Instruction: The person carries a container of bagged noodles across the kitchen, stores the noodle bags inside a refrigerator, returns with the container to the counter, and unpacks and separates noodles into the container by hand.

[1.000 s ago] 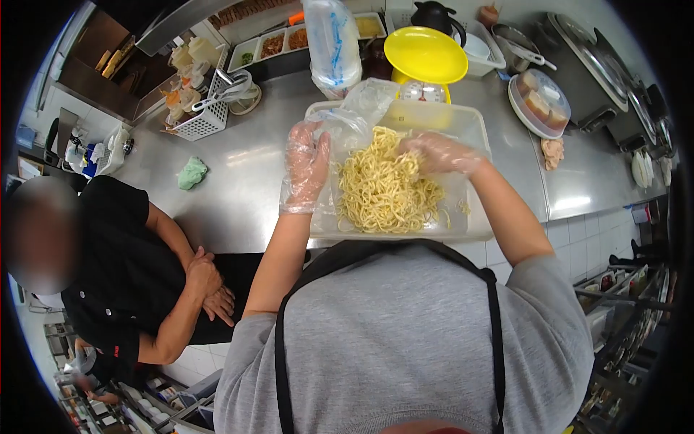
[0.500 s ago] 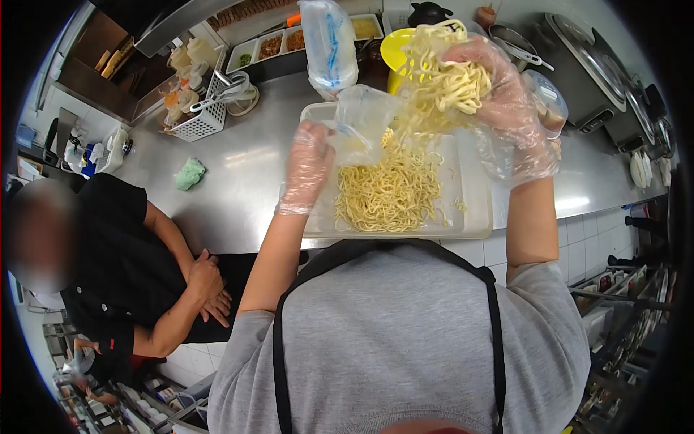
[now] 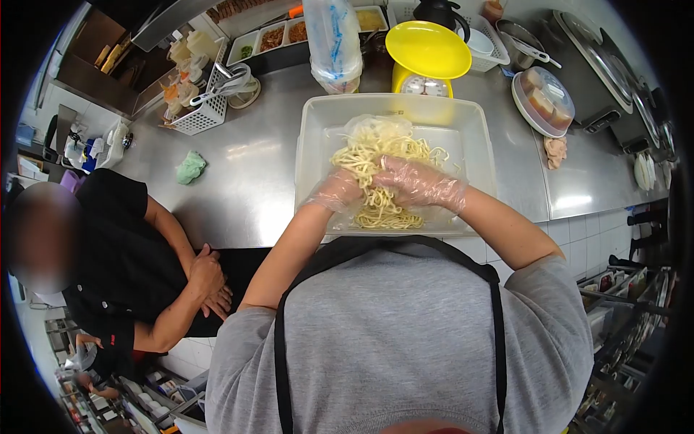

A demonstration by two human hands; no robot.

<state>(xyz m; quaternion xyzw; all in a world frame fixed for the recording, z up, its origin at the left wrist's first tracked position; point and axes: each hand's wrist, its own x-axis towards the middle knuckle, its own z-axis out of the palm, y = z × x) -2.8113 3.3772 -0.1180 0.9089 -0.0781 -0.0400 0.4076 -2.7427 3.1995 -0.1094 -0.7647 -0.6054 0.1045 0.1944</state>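
Observation:
Inside a translucent plastic tub (image 3: 470,119), both my hands, in clear plastic gloves, meet in a heap of pale yellow noodles (image 3: 387,217). My left hand (image 3: 340,189) is closed at the left side of the heap, its fingertips covered by strands. From the right, my right hand (image 3: 419,182) closes over a clump, and strands hang down between the hands. Just beyond the noodles lies a clear plastic bag (image 3: 379,127), partly covered by them; whether a hand touches it is hidden.
Behind the tub stand a yellow weighing scale (image 3: 426,54) and a tall plastic-wrapped stack (image 3: 334,54). A covered container (image 3: 543,101) and a cloth (image 3: 555,152) are to the right. Leftward are a green cloth (image 3: 191,168), a white basket (image 3: 202,116) and a co-worker (image 3: 123,253) with hands together.
My right hand has come down from above the scale with its noodles into the tub. My left hand has moved down and right into the heap. The bag now lies lower.

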